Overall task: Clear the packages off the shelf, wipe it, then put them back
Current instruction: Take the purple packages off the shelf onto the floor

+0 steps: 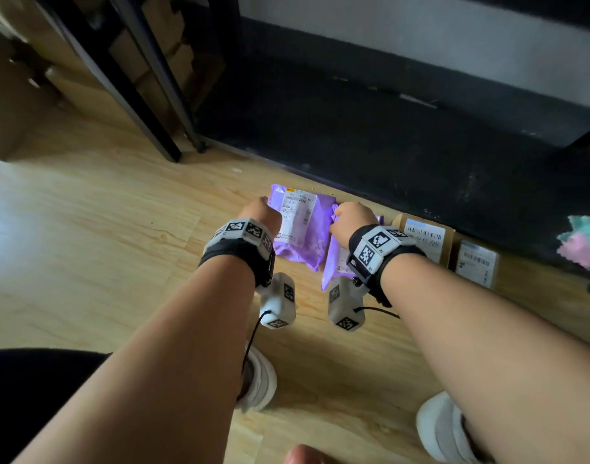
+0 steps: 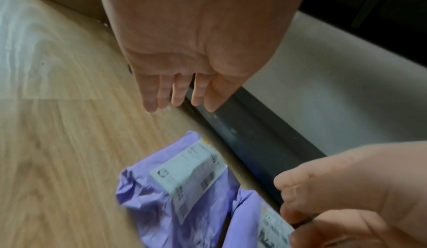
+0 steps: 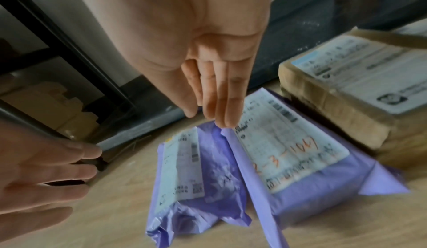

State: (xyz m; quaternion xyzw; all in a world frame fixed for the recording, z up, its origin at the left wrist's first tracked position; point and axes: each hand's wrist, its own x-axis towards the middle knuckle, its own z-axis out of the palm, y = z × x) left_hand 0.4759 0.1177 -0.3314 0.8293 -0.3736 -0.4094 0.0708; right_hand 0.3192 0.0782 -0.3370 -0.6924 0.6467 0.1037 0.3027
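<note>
Two purple mailer packages lie side by side on the wooden floor by a dark baseboard. The left package (image 1: 297,226) (image 2: 175,197) (image 3: 196,169) shows a white label. The right package (image 1: 333,262) (image 3: 289,151) has a label with orange writing. My left hand (image 1: 258,212) (image 2: 175,94) hovers over the floor just left of the left package, its fingers straight and holding nothing. My right hand (image 1: 352,217) (image 3: 215,116) reaches down with straight fingers, and its fingertips touch the far edge of the right package.
Two labelled cardboard boxes (image 1: 424,237) (image 1: 476,262) sit on the floor right of the purple packages. Black shelf legs (image 1: 146,95) stand at the back left with brown cartons (image 1: 12,95) beside them. A pink and teal cloth (image 1: 581,242) lies at the far right. My shoes (image 1: 260,380) are close below.
</note>
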